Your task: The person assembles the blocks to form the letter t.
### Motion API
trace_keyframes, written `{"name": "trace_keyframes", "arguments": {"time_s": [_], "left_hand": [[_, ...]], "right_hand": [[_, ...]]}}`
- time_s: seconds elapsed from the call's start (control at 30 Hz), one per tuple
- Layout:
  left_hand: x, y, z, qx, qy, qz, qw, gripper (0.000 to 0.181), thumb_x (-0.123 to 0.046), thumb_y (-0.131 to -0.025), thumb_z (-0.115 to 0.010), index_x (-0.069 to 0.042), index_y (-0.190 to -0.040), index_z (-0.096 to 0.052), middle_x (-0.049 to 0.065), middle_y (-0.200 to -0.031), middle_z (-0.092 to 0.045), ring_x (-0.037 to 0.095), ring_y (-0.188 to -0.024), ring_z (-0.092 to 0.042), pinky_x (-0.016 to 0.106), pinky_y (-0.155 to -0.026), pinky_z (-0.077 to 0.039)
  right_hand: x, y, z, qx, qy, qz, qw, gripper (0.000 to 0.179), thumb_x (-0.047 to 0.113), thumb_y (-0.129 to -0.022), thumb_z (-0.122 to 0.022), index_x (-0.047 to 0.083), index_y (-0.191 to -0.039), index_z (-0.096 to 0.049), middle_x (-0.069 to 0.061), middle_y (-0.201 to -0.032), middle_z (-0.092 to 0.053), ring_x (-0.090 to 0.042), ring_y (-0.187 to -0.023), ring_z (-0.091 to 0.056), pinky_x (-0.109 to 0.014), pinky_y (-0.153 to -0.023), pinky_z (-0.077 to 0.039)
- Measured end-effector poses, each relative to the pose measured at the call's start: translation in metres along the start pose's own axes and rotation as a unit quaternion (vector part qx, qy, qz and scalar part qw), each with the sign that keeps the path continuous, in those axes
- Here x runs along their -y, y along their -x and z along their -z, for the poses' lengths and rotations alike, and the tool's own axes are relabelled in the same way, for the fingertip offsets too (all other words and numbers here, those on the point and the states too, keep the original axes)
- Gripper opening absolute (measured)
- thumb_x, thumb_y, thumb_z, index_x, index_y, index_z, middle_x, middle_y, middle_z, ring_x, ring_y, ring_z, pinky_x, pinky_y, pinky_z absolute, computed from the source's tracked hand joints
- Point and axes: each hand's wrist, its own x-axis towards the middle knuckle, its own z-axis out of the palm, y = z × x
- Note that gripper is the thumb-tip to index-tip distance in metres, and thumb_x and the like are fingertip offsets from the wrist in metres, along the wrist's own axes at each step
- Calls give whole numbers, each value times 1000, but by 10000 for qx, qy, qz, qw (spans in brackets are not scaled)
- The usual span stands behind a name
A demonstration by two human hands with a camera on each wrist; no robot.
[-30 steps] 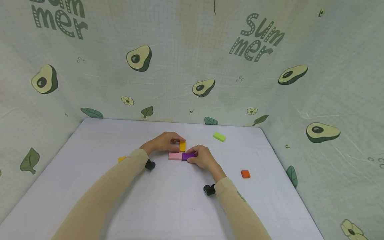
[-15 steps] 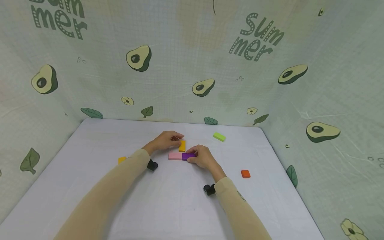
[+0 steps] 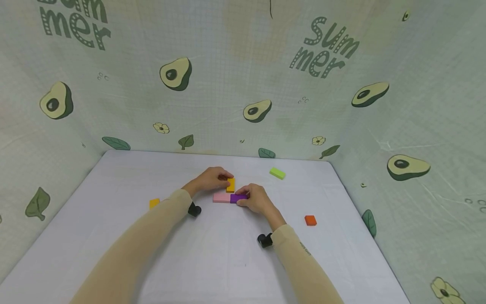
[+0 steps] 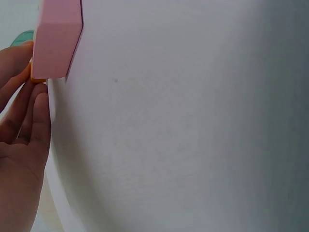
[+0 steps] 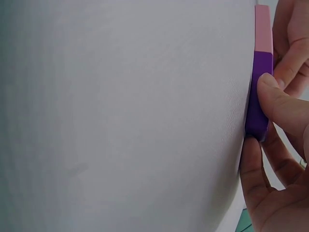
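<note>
My left hand (image 3: 209, 179) pinches a yellow block (image 3: 230, 185) between thumb and fingers. This block lies with its long side pointing away from me, just behind the pink block (image 3: 222, 198). End to end with the pink one lies a purple block (image 3: 235, 199), held by my right hand (image 3: 259, 199). In the right wrist view, the right thumb (image 5: 273, 96) presses along the near side of the purple block and the other fingers are behind it and at its end. Seen from the left wrist, the pink block (image 4: 57, 46) largely hides the yellow one.
On the white table (image 3: 212, 253), a lime green block (image 3: 277, 173) lies at the back right and an orange-red block (image 3: 310, 220) further right. Another yellow block (image 3: 154, 203) is at the left, partly behind my left forearm. Patterned cloth (image 3: 216, 84) hangs behind the table.
My left hand's fingers drew back a little to the left and up along the yellow block, then closed on it again. The right hand and the blocks look unmoved.
</note>
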Motion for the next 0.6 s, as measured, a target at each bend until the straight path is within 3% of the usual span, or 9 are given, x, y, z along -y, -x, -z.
{"name": "trace_keyframes", "arguments": {"time_s": [0.6], "left_hand": [[-2, 6, -1, 38, 41, 62, 10000, 34, -23, -102, -74, -15, -135, -73, 4, -128, -69, 22, -118, -63, 43, -109, -52]], "right_hand": [[0, 0, 0, 15, 65, -4, 10000, 24, 21, -94, -84, 21, -117, -81, -2, -112, -70, -23, -101, -61, -41, -96, -55]]}}
